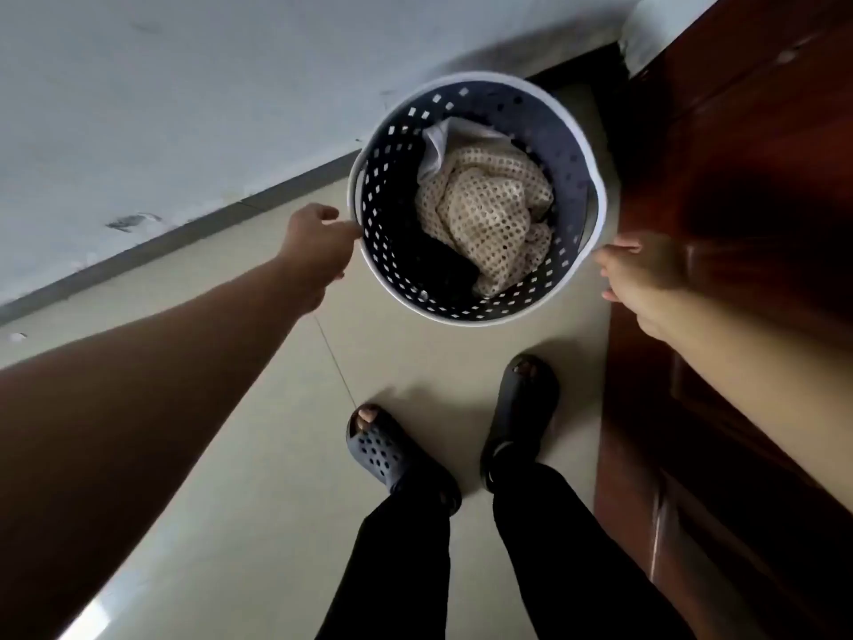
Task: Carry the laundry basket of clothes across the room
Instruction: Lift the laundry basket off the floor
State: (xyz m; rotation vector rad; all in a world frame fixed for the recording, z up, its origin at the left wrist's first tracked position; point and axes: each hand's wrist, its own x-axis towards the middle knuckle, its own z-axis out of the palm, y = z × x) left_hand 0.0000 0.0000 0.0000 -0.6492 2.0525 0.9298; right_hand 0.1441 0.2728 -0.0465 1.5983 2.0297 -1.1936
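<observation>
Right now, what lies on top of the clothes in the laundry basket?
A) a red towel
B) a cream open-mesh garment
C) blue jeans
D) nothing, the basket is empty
B: a cream open-mesh garment sits uppermost in the laundry basket, with a black garment beside it.

Fingers of left hand hidden behind basket rim; grip unclear.
</observation>
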